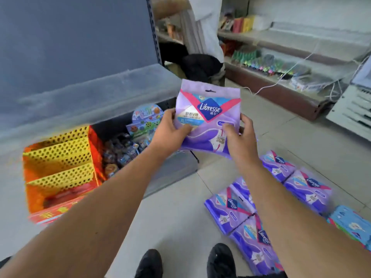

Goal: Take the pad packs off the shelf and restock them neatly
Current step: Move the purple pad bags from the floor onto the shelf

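- Held pad pack (pixel 207 115): upright, above the floor (pixel 176 213), between left hand (pixel 172 133) and right hand (pixel 239 137), which grip its lower corners.
- Loose pad packs (pixel 267 201): flat on the floor, below and right of the held pack.
- Shelf (pixel 84 93): left of the held pack.
- Display box (pixel 60 173) and snack packets (pixel 122 151): under the shelf, lower left of the held pack.
- Shoes (pixel 184 261): nearest the viewer, below the held pack.

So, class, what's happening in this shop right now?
A person holds one purple Libresse pad pack upright in front of them, left hand and right hand each gripping a lower side. More purple packs lie on the tiled floor to the right. The grey shelf ahead on the left looks bare on top.
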The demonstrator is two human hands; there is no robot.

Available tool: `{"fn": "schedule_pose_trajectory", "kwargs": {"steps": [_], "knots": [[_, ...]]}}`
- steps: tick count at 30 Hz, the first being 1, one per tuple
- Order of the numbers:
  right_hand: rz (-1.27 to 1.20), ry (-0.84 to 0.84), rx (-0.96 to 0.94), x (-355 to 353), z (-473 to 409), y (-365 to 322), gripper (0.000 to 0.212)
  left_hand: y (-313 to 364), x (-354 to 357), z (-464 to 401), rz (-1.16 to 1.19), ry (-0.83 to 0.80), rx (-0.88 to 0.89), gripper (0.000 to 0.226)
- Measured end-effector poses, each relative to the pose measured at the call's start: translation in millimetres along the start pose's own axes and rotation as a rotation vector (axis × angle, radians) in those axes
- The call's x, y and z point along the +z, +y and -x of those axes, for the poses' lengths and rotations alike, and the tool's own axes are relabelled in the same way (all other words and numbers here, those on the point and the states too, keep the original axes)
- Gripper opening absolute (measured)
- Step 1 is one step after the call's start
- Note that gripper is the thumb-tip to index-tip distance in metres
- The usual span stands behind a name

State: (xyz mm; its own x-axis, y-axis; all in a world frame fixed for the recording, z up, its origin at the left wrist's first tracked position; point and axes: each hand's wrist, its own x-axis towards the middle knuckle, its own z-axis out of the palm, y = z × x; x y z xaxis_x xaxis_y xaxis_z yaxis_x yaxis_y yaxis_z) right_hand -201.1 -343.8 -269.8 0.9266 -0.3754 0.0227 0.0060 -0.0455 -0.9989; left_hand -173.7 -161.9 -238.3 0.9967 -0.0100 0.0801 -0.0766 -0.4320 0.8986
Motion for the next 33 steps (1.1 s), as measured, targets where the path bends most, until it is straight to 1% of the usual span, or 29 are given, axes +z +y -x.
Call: {"fn": "schedule_pose_trajectory", "kwargs": {"steps": [2,4,5,7,9,14,18,23,26,29,33], "knots": [[-0.006,-0.056,-0.080,30.5,10.5,-41.1,0.035,18.2,-48.0,9.4,0.045,0.097,0.022,0.044],[0.015,-0.131,-0.157,65.9,24.6,-74.1,0.046,25.2,-97.4,23.0,0.060,0.179,0.023,0.054],[0.021,-0.166,-0.189,84.6,32.4,-87.7,0.048,25.1,-122.6,29.6,0.053,0.214,0.019,0.059],[0.028,-0.251,-0.242,123.4,48.8,-108.1,0.036,20.2,-171.9,43.6,0.057,0.280,0.007,0.065],[0.039,-0.323,-0.292,164.6,64.8,-123.0,0.032,9.9,-218.9,54.6,0.086,0.335,-0.005,0.064],[0.101,-0.443,-0.332,274.8,90.4,-146.7,0.038,-28.1,-322.0,63.1,0.124,0.463,0.007,0.058],[0.167,-0.480,-0.391,361.4,93.4,-161.4,0.042,-52.0,-391.9,52.4,0.097,0.561,0.012,0.064],[0.217,-0.519,-0.439,459.1,74.9,-170.6,0.056,-79.5,-458.7,12.3,0.018,0.687,-0.050,0.068],[0.235,-0.549,-0.455,507.7,54.9,-165.3,0.064,-101.5,-482.6,-18.6,-0.019,0.743,-0.092,0.067],[0.255,-0.568,-0.476,548.2,32.7,-155.4,0.066,-122.6,-500.8,-51.0,-0.037,0.762,-0.111,0.064],[0.299,-0.544,-0.528,592.7,6.9,-141.9,0.070,-153.3,-519.7,-89.9,-0.055,0.755,-0.131,0.064]]}}
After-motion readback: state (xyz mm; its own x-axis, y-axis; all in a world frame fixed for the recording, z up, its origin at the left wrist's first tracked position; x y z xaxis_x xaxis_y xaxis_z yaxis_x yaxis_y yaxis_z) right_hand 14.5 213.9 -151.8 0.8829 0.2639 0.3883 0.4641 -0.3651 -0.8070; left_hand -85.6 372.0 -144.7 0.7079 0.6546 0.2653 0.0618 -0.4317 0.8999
